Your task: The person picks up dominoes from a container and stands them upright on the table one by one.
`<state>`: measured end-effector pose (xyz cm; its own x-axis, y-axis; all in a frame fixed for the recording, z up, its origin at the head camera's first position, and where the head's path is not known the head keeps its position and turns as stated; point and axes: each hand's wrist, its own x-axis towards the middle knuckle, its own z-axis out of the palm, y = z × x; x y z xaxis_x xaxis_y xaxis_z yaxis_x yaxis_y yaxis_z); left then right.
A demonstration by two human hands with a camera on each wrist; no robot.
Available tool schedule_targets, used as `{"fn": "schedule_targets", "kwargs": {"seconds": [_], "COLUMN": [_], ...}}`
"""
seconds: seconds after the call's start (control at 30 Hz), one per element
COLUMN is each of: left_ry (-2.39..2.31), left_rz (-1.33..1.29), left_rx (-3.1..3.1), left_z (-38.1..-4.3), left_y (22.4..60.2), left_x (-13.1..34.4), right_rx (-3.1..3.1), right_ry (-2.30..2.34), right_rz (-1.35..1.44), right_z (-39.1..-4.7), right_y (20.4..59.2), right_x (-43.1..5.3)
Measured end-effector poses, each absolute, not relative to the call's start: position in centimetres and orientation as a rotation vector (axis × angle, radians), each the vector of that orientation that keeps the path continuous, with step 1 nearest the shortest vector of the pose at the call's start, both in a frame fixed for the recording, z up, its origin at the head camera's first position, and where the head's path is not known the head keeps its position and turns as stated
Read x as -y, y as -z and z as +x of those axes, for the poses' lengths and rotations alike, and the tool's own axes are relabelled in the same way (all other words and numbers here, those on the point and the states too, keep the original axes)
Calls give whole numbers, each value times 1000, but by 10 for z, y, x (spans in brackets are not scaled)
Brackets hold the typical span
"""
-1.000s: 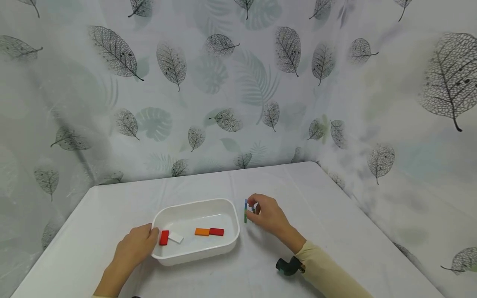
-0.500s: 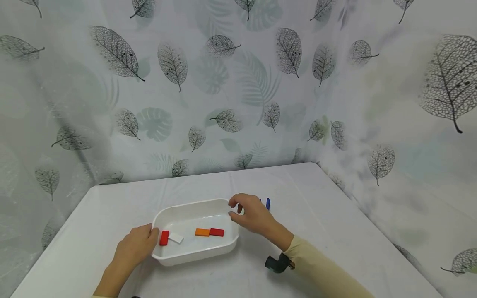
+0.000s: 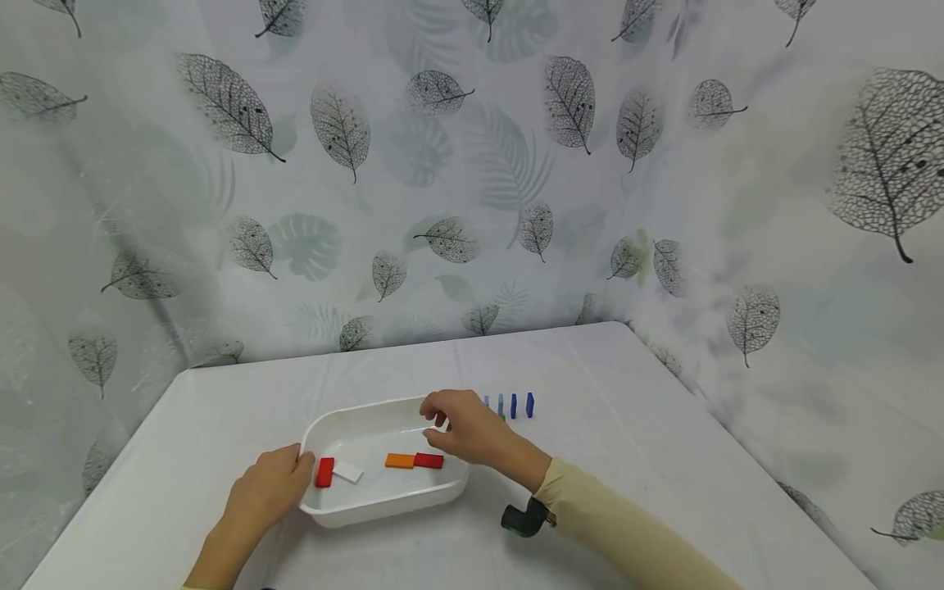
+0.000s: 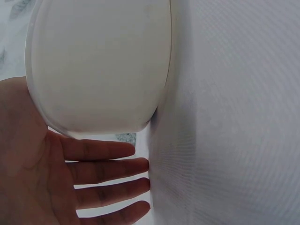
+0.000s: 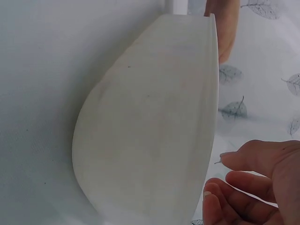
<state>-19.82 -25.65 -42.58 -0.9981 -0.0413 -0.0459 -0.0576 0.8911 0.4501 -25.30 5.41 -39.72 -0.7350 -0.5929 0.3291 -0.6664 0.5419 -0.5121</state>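
A shallow white plastic tray [image 3: 383,506] sits on the table. My left hand [image 3: 271,483] holds its left end, the thumb over the rim; in the left wrist view its four fingers stretch out straight beyond the tray's end wall. Over the tray's right end is my right hand [image 3: 460,424], its fingers loosely bent, a gap between thumb and fingertips and no object showing there. Inside the tray lie a red block [image 3: 324,472], a white block [image 3: 347,470], an orange block [image 3: 400,460] and another red block [image 3: 428,460], all flat.
To the right of the tray several small blocks stand upright in a row, among them a light blue block [image 3: 501,404] and a dark blue block [image 3: 529,404]; my right hand partly hides the row. A leaf-patterned curtain [image 3: 472,180] surrounds the white table [image 3: 649,442].
My right hand has moved left from the upright blocks to above the tray's right end, uncovering the blue ones. The left hand and the blocks in the tray stay put.
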Motion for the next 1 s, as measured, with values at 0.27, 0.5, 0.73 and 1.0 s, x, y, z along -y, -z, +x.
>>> {"fn": "schedule_targets", "kwargs": {"seconds": [0.27,0.5,0.73,1.0], "left_ry": [-728,-721,-705,-717], "left_rz": [-83,-95,-88,-88], "left_rx": [-3019,-3012,-3011,-3018], "left_z": [-200,-199,-197,-198], "left_y": [427,425,424,427], "left_x": [256,257,259,257], "right_rx": [2732,2820,2890,2930], "right_ry": [-850,-764,-628,-433], "right_rz": [1180,1217,1201,1202], "right_z": [-255,-253,-256,-257], "right_y": [400,407,415,417], "right_x": [-40,-28,-20,-16]}}
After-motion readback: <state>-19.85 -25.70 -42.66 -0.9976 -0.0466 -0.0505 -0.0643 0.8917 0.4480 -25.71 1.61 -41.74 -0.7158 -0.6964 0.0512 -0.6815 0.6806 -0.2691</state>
